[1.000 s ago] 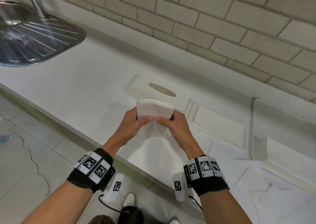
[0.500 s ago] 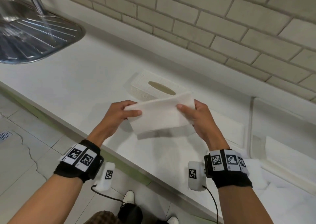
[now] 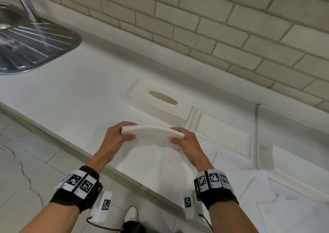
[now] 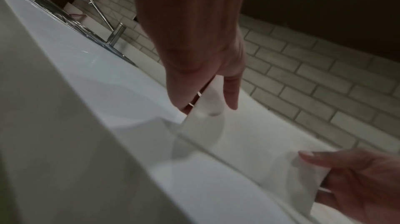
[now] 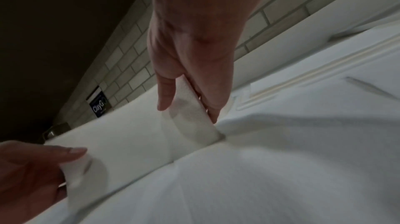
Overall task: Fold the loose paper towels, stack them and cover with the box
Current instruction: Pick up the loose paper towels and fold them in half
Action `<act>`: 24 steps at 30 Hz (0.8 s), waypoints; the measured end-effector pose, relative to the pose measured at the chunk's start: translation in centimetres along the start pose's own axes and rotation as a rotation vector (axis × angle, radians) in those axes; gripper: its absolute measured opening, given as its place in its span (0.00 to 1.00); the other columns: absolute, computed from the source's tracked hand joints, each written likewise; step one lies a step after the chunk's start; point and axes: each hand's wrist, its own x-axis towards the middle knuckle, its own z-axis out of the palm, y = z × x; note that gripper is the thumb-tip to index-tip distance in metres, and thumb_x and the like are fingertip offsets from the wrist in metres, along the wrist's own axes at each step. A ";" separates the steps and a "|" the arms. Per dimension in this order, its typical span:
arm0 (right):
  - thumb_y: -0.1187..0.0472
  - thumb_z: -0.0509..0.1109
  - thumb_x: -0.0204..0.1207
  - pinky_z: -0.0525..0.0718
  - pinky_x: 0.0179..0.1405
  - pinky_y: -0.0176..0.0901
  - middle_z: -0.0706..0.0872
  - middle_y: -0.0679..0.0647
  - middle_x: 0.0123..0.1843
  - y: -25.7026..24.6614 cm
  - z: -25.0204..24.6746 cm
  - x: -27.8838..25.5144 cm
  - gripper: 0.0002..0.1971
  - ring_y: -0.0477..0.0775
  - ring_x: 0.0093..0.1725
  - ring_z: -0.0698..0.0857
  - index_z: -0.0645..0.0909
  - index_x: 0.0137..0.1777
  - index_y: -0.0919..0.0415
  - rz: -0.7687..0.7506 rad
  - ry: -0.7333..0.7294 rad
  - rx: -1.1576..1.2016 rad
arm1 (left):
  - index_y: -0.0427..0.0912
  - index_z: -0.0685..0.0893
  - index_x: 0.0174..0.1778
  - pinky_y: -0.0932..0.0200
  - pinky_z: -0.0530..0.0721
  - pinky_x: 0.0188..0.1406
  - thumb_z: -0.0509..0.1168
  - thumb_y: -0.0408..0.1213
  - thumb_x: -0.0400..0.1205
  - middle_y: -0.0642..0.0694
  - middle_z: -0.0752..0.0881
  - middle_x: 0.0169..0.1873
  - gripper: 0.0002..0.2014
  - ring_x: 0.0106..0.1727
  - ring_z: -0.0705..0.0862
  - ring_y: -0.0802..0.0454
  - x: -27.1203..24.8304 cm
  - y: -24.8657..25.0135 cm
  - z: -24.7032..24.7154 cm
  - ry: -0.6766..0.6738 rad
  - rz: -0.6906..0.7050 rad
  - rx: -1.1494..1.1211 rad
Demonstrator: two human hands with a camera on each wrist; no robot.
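A white paper towel [image 3: 151, 135], folded into a long strip, is stretched between both hands just above the counter and bows slightly upward. My left hand [image 3: 129, 131] pinches its left end between thumb and fingers, and my right hand [image 3: 175, 135] pinches the right end. The left wrist view shows the left thumb and fingers [image 4: 230, 94] clamped on the towel [image 4: 249, 135]; the right wrist view shows the same pinch on the towel [image 5: 190, 108]. The white box [image 3: 160, 106] with an oval slot lies behind the hands. Its flat base [image 3: 222, 131] lies to the right.
Loose paper towels [image 3: 249, 188] are spread over the counter at the lower right, and one [image 3: 154, 163] lies under the hands. A steel sink drainer [image 3: 32, 44] is at the far left. The tiled wall [image 3: 195, 28] runs behind; the counter edge [image 3: 71, 135] is near my wrists.
The hands, pinching a small folded towel close together a second ago, moved apart and drew it out long. They have since lowered it toward the counter, nearly flat.
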 end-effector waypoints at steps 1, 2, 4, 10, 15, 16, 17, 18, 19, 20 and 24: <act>0.71 0.74 0.72 0.85 0.54 0.51 0.89 0.57 0.49 0.3 0.1 -0.1 0.14 0.57 0.47 0.87 0.87 0.54 0.55 0.010 -0.008 -0.009 | 0.47 0.87 0.46 0.62 0.84 0.38 0.72 0.20 0.72 0.45 0.88 0.44 0.16 0.46 0.85 0.46 -0.1 -0.5 0.0 0.012 -0.029 0.012; 0.71 0.74 0.73 0.84 0.55 0.49 0.89 0.57 0.48 0.5 0.1 -0.1 0.13 0.56 0.48 0.87 0.87 0.53 0.55 0.013 -0.013 -0.007 | 0.47 0.86 0.46 0.61 0.82 0.39 0.71 0.20 0.74 0.45 0.88 0.44 0.16 0.46 0.85 0.45 -0.3 -0.9 0.0 0.026 -0.047 0.018; 0.71 0.73 0.74 0.82 0.54 0.46 0.88 0.55 0.47 0.7 0.1 -0.2 0.12 0.54 0.48 0.85 0.87 0.52 0.55 -0.001 -0.010 -0.003 | 0.46 0.86 0.48 0.61 0.81 0.41 0.69 0.21 0.75 0.45 0.88 0.44 0.15 0.46 0.84 0.47 -0.4 -1.3 -0.1 0.041 -0.041 0.012; 0.71 0.73 0.74 0.84 0.62 0.53 0.89 0.55 0.51 1.3 0.2 -0.3 0.14 0.57 0.52 0.87 0.86 0.50 0.49 0.005 -0.021 0.001 | 0.48 0.86 0.47 0.59 0.81 0.46 0.67 0.20 0.76 0.46 0.87 0.46 0.16 0.47 0.83 0.48 0.1 -1.4 -0.2 0.060 -0.009 0.023; 0.68 0.70 0.78 0.82 0.65 0.55 0.90 0.54 0.51 1.8 0.2 -0.4 0.11 0.57 0.54 0.87 0.85 0.49 0.50 -0.016 0.008 -0.012 | 0.49 0.86 0.49 0.54 0.80 0.49 0.66 0.19 0.76 0.46 0.87 0.47 0.18 0.49 0.82 0.48 0.0 -1.5 -0.2 0.065 -0.004 0.019; 0.68 0.70 0.78 0.82 0.64 0.55 0.90 0.55 0.51 1.9 0.1 -0.4 0.11 0.57 0.54 0.87 0.85 0.50 0.49 -0.016 0.003 -0.013 | 0.50 0.85 0.49 0.56 0.81 0.48 0.66 0.19 0.76 0.46 0.86 0.48 0.19 0.49 0.82 0.48 0.0 -1.4 -0.2 0.060 -0.004 0.021; 0.69 0.70 0.78 0.82 0.65 0.55 0.89 0.56 0.53 2.0 0.1 -0.4 0.12 0.58 0.55 0.87 0.84 0.51 0.49 -0.012 0.001 -0.019 | 0.51 0.84 0.49 0.58 0.81 0.46 0.65 0.18 0.75 0.46 0.86 0.48 0.20 0.49 0.82 0.48 0.0 -1.5 -0.1 0.061 -0.012 0.029; 0.69 0.70 0.78 0.82 0.65 0.55 0.89 0.57 0.54 2.1 0.1 -0.5 0.12 0.60 0.57 0.87 0.84 0.51 0.49 -0.007 -0.002 -0.028 | 0.52 0.83 0.49 0.59 0.80 0.45 0.64 0.18 0.76 0.47 0.85 0.49 0.21 0.50 0.81 0.47 -0.1 -1.5 0.0 0.061 -0.025 0.040; 0.69 0.69 0.78 0.81 0.66 0.56 0.89 0.58 0.56 2.2 0.1 -0.5 0.12 0.61 0.59 0.87 0.83 0.52 0.49 -0.004 -0.002 -0.035 | 0.53 0.82 0.49 0.59 0.80 0.45 0.64 0.19 0.76 0.47 0.85 0.49 0.21 0.51 0.81 0.46 -0.2 -1.5 0.1 0.058 -0.035 0.054; 0.68 0.69 0.78 0.82 0.66 0.57 0.89 0.59 0.57 2.3 0.2 -0.5 0.12 0.62 0.60 0.87 0.83 0.52 0.49 -0.005 0.002 -0.042 | 0.54 0.82 0.49 0.58 0.80 0.45 0.63 0.19 0.77 0.46 0.85 0.49 0.21 0.51 0.81 0.46 -0.2 -1.5 0.1 0.055 -0.037 0.065; 0.68 0.68 0.79 0.81 0.65 0.55 0.88 0.58 0.57 2.5 0.1 -0.4 0.13 0.62 0.61 0.85 0.83 0.52 0.47 -0.019 0.010 -0.058 | 0.48 0.81 0.54 0.60 0.79 0.45 0.61 0.18 0.77 0.47 0.84 0.50 0.20 0.50 0.81 0.50 -0.3 -1.2 0.0 0.061 -0.024 0.059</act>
